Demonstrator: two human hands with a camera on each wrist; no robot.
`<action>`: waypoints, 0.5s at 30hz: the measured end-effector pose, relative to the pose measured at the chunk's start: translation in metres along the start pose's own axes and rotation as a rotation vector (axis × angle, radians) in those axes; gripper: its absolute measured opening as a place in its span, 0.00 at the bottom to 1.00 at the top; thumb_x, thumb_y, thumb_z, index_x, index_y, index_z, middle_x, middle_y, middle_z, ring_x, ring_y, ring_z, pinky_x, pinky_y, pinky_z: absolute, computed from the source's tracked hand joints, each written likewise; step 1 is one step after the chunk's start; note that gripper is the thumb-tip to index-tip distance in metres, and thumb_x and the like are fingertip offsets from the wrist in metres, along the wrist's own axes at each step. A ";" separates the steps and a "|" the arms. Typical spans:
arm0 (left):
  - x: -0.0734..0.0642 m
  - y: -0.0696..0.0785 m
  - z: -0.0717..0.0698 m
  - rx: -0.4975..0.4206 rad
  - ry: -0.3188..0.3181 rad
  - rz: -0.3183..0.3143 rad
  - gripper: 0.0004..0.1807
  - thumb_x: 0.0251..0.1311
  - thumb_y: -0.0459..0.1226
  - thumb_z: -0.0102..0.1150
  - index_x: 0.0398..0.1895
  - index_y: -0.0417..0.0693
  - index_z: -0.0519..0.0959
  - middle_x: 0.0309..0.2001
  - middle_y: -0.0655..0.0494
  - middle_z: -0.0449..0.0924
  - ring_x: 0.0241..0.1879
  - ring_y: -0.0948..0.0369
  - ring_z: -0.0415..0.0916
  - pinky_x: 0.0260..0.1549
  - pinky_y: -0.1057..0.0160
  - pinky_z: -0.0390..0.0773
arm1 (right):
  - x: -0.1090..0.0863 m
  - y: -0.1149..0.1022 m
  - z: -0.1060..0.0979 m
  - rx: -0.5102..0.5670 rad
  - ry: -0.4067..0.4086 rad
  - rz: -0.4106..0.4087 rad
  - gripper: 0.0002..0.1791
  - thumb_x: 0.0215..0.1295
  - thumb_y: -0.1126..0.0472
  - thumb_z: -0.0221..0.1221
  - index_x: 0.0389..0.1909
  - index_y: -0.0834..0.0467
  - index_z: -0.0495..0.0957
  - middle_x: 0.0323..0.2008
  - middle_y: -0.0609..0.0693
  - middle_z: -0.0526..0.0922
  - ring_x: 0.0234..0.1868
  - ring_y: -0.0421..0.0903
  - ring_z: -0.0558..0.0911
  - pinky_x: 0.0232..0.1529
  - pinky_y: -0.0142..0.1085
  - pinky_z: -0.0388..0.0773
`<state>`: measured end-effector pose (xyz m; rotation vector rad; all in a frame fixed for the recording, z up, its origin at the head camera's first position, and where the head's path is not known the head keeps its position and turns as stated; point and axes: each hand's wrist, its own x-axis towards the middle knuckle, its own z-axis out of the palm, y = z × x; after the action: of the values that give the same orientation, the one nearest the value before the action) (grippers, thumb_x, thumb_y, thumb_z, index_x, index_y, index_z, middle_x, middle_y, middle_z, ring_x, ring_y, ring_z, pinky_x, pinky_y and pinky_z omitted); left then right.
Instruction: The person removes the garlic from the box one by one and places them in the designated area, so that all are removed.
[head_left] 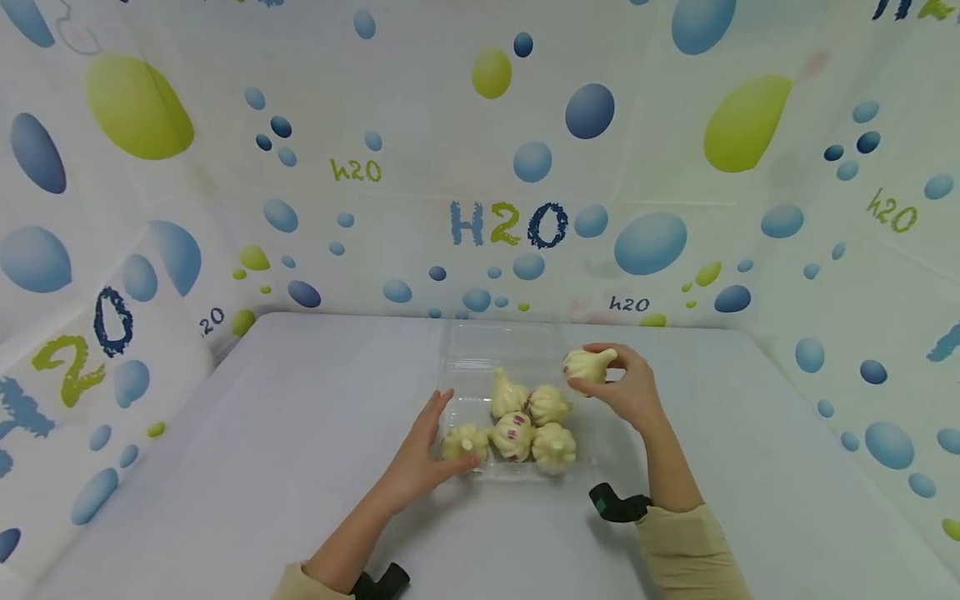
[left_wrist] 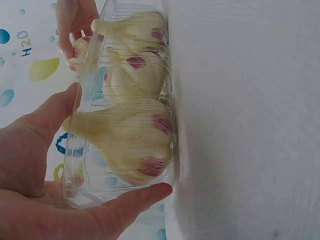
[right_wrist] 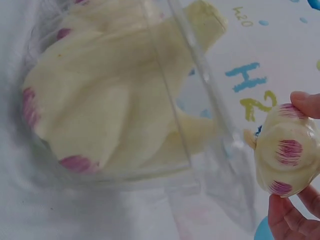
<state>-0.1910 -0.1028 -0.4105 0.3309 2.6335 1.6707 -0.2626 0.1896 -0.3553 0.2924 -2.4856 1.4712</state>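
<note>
A clear plastic container (head_left: 467, 410) holds several pale garlic bulbs (head_left: 553, 448) with purple marks, their stems pointing various ways. At its left side is my left hand (head_left: 420, 457), thumb along the front and fingers along the left wall, holding the container; the left wrist view shows the fingers and thumb spread over its edges. My right hand (head_left: 628, 387) pinches another garlic bulb (head_left: 587, 365) between thumb and fingers, raised beyond the container's right back corner. In the right wrist view this held bulb (right_wrist: 286, 150) shows several purple patches, with fingertips above and below it.
The container's clear lid (head_left: 502, 343) lies open behind it, toward the back edge of the white table (head_left: 315, 400). A patterned curtain (head_left: 420, 192) with blue and green drops surrounds the table. Black wrist camera mounts (head_left: 618, 504) stick out beside both sleeves.
</note>
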 end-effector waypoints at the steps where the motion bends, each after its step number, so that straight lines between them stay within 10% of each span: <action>1: 0.000 0.000 0.000 0.000 0.000 0.001 0.52 0.44 0.44 0.71 0.71 0.52 0.49 0.71 0.44 0.37 0.69 0.47 0.40 0.61 0.47 0.53 | 0.000 0.001 -0.001 -0.001 0.003 0.003 0.29 0.43 0.55 0.72 0.49 0.57 0.77 0.48 0.54 0.75 0.44 0.50 0.72 0.37 0.41 0.74; 15: 0.000 0.003 -0.001 0.003 -0.007 0.013 0.52 0.45 0.44 0.70 0.71 0.51 0.48 0.71 0.43 0.36 0.69 0.47 0.40 0.61 0.48 0.54 | 0.004 0.017 -0.013 -0.007 0.063 0.076 0.31 0.46 0.53 0.71 0.51 0.60 0.75 0.50 0.56 0.73 0.46 0.51 0.68 0.35 0.38 0.71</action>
<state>-0.1906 -0.1028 -0.4077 0.3541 2.6345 1.6660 -0.2701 0.2094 -0.3622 0.1496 -2.4769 1.4760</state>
